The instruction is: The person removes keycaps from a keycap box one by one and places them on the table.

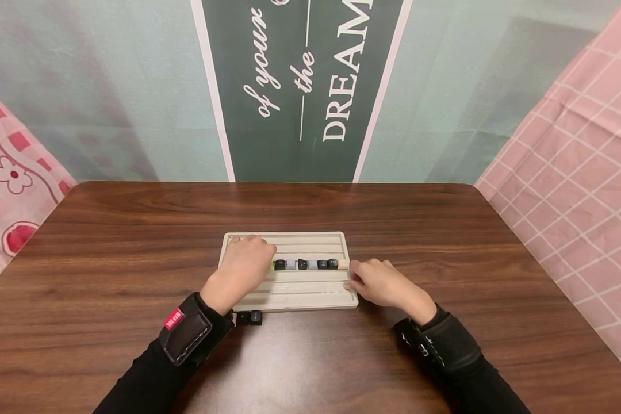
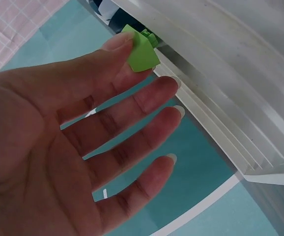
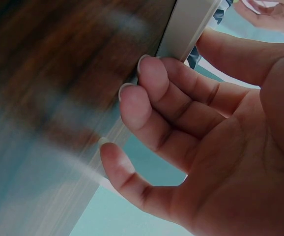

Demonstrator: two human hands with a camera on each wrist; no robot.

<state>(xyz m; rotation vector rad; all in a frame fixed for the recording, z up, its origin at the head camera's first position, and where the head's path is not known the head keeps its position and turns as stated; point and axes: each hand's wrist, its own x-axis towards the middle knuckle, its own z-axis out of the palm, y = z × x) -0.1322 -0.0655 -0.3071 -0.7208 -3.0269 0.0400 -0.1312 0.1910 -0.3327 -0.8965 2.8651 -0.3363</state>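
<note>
A cream ridged tray [image 1: 310, 300] lies on the table, with a row of black, white and cream keycaps [image 1: 322, 264] along one of its middle ridges. My left hand [image 1: 245, 265] is over the tray's left part. In the left wrist view, its thumb and index finger pinch a bright green keycap [image 2: 143, 51] close to a ridge, while the other fingers are spread. At the tray's right edge, my right hand [image 1: 385, 282] holds the rim between thumb and fingers, as the right wrist view shows. My left hand covers the row's left end.
Black keycaps [image 1: 249, 317] and part of a pink one lie on the brown wooden table [image 1: 321, 368] in front of the tray, partly hidden by the left wrist. Behind the table hangs a green cloth with lettering [image 1: 302, 86]; pink cloths [image 1: 590, 172] flank both sides.
</note>
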